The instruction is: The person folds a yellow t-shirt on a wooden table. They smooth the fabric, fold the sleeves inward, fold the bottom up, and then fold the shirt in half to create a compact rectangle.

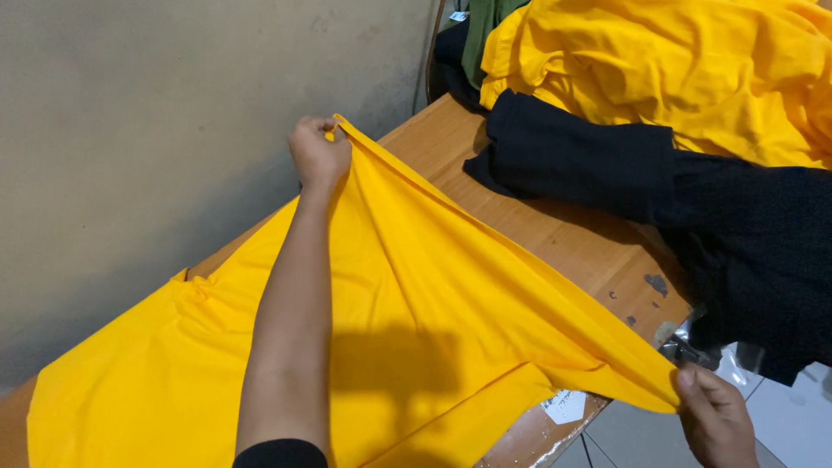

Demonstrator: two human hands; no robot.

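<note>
A large yellow cloth (416,321) lies spread over a wooden table (555,234). My left hand (318,153) reaches far forward and pinches one corner of the cloth near the wall. My right hand (716,418) grips the cloth's other corner at the table's near right edge. The hem between both hands is pulled into a straight, taut line, lifted slightly off the wood. The rest of the cloth drapes leftward along the table.
A pile of black fabric (659,182) lies on the table's right side, with heaped yellow fabric (685,69) behind it and a bit of green cloth (482,35) at the back. A grey wall (173,130) runs along the left. White floor tiles (789,425) show at lower right.
</note>
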